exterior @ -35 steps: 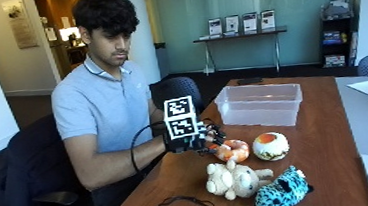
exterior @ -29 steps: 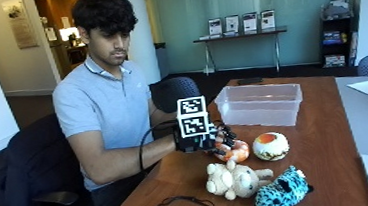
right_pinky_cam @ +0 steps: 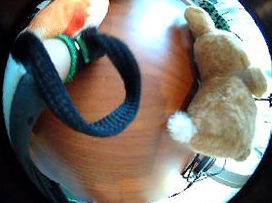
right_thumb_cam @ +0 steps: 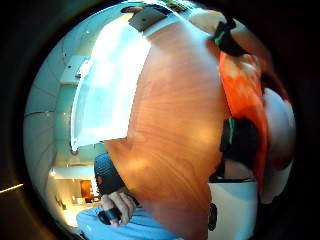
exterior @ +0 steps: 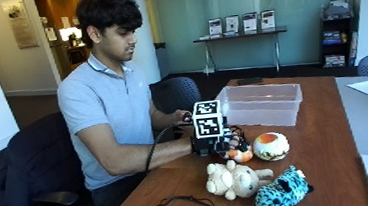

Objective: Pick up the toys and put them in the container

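Outside view, frame centre: the gloved grip [exterior: 222, 142] holds an orange toy [exterior: 240, 154] (fingers curled round it) over the bench [exterior: 320, 136].

Worktop [exterior: 320, 136]: reddish-brown wood grain. Container [exterior: 262, 104]: clear, colourless plastic. Gloved right hand [exterior: 222, 144]: black. Toy under it [exterior: 240, 154]: orange and white, with a green band seen in the little finger side palm view. Round toy [exterior: 271, 146]: cream with an orange patch on top. Plush bear [exterior: 234, 179]: pale tan, white tail. Spotted plush [exterior: 282, 193]: turquoise with black spots. Person's shirt [exterior: 101, 110]: light blue. Chair [exterior: 33, 171]: dark navy.
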{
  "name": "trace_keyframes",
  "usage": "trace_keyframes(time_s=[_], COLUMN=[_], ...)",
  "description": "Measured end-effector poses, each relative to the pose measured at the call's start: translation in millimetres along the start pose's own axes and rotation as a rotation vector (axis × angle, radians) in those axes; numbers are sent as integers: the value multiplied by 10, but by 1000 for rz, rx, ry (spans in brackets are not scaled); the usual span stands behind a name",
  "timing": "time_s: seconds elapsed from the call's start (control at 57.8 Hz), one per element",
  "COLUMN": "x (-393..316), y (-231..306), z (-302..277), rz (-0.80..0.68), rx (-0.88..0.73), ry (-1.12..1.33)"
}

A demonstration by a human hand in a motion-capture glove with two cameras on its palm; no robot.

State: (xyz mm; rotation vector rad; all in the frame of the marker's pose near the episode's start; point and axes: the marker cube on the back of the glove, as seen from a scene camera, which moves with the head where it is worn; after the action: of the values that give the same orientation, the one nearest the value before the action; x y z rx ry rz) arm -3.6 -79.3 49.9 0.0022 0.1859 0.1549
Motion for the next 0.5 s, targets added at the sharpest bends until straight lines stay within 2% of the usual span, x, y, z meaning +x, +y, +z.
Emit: trace_keyframes(time_s=[0.138, 0.26, 0.415, 0.502], x=[-21, -29, -7, -247], y=[-81, -119, 52, 226], z=[36, 7, -156, -464], rz=[28, 0, -59, -150], rx=[12, 115, 225, 272], ry=[69, 87, -90, -197])
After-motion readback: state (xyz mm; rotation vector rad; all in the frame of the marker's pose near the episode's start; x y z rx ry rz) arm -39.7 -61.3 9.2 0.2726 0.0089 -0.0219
